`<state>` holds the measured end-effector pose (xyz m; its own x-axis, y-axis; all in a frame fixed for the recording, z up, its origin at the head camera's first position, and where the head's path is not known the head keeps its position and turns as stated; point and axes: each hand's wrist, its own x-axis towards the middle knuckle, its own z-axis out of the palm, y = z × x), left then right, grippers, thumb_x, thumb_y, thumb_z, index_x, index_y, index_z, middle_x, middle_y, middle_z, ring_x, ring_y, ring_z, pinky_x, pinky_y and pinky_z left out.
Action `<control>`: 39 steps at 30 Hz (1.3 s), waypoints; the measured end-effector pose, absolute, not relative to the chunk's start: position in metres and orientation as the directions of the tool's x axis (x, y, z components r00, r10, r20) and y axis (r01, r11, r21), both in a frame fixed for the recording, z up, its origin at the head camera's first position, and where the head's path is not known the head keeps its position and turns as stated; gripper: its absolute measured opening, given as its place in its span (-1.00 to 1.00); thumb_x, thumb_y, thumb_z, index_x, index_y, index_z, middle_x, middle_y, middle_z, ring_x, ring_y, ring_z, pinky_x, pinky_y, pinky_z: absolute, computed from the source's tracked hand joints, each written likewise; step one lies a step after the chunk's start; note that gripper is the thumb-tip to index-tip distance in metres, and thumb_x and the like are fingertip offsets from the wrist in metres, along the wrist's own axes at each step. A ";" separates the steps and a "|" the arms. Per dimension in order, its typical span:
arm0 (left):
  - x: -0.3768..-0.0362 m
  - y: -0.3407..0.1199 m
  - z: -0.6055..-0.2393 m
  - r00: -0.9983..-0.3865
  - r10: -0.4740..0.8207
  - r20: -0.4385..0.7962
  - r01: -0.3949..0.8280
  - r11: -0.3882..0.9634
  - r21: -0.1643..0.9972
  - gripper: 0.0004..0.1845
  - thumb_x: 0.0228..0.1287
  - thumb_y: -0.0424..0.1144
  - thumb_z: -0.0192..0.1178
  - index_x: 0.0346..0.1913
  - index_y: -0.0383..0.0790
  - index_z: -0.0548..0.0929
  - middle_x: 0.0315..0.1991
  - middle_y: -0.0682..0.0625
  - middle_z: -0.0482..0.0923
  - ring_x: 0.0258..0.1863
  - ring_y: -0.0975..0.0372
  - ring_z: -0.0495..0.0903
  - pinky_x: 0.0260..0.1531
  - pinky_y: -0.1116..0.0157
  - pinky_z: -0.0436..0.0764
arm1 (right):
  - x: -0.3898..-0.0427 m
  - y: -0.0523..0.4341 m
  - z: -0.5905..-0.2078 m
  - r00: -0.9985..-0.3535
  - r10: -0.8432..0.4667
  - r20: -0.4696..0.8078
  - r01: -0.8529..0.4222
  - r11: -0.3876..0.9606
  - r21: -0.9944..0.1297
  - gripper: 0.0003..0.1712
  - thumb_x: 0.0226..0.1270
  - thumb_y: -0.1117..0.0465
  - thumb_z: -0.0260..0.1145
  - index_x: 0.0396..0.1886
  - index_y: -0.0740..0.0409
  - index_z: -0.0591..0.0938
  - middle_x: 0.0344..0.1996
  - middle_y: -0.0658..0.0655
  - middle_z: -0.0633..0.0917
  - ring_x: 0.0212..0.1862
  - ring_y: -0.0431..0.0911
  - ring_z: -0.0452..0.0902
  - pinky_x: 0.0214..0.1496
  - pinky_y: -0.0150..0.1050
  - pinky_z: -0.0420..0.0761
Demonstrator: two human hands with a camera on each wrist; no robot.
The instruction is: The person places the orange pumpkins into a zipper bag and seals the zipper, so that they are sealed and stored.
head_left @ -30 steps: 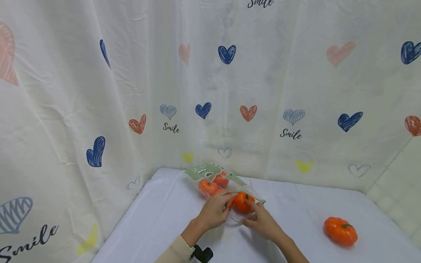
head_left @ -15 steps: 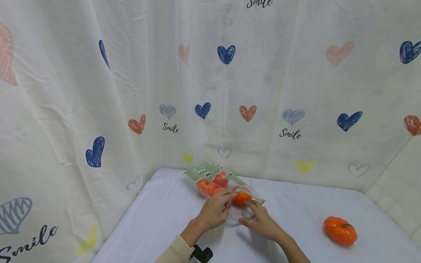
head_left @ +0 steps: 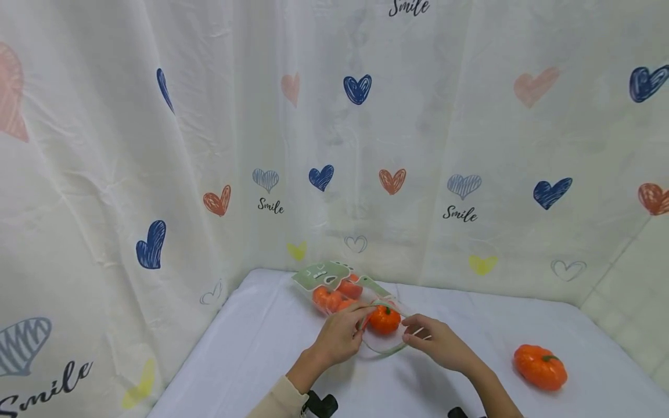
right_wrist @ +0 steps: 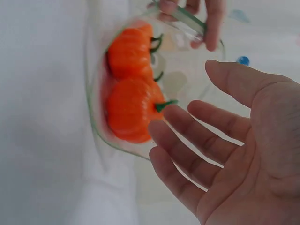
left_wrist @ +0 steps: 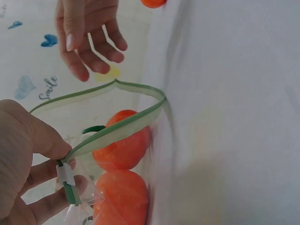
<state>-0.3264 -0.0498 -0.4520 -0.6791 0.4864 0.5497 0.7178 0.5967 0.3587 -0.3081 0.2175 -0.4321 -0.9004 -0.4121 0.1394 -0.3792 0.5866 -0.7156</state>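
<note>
The left hand [head_left: 338,338] pinches the green-edged rim of a clear plastic zip bag [head_left: 388,343] lying on the white-clothed table [head_left: 251,354], holding its mouth open over small orange toy pumpkins [head_left: 384,320]. The right hand [head_left: 436,343] hovers beside the mouth, fingers spread, empty. Another orange pumpkin [head_left: 540,367] sits well apart.

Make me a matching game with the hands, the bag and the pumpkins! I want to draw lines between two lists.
Things:
1. left hand
2. right hand
3. clear bag
4. lone pumpkin

States:
A. lies on the white cloth, apart from the bag
B. fingers spread, holding nothing
C. pinches the green rim of the bag
D. has orange pumpkins inside

Pairs: 1-C, 2-B, 3-D, 4-A
</note>
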 end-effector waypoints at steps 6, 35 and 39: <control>-0.325 -0.050 -0.452 -0.662 0.485 0.571 0.731 0.587 0.349 -0.44 0.18 -0.54 0.31 0.27 -0.19 0.65 0.19 0.07 0.64 -0.37 0.37 0.44 -0.36 0.63 0.50 | -0.305 0.242 -0.416 -0.948 -0.279 0.153 -0.303 0.642 -0.705 -0.52 0.44 -0.03 0.33 0.19 0.17 0.61 -0.03 0.11 0.74 -0.05 -0.09 0.67 -0.08 -0.22 0.69; -0.329 -0.050 -0.455 -0.665 0.486 0.568 0.727 0.596 0.342 -0.45 0.20 -0.51 0.34 0.28 -0.15 0.65 0.16 0.10 0.64 -0.41 0.43 0.40 -0.39 0.64 0.48 | -0.277 0.386 -0.420 -0.968 0.148 0.202 0.002 0.810 -0.586 -0.22 0.49 -0.26 0.16 0.28 0.36 0.47 0.19 0.50 0.54 0.08 0.01 0.58 0.10 0.05 0.63; -0.329 -0.051 -0.454 -0.667 0.484 0.567 0.726 0.594 0.347 -0.45 0.20 -0.51 0.34 0.28 -0.15 0.65 0.19 0.11 0.63 -0.37 0.40 0.43 -0.34 0.63 0.51 | -0.279 0.401 -0.426 -0.970 0.218 0.105 0.113 0.792 -0.600 -0.07 0.45 -0.29 0.19 0.37 0.46 0.33 0.30 0.62 0.29 0.21 0.46 0.28 0.17 0.39 0.48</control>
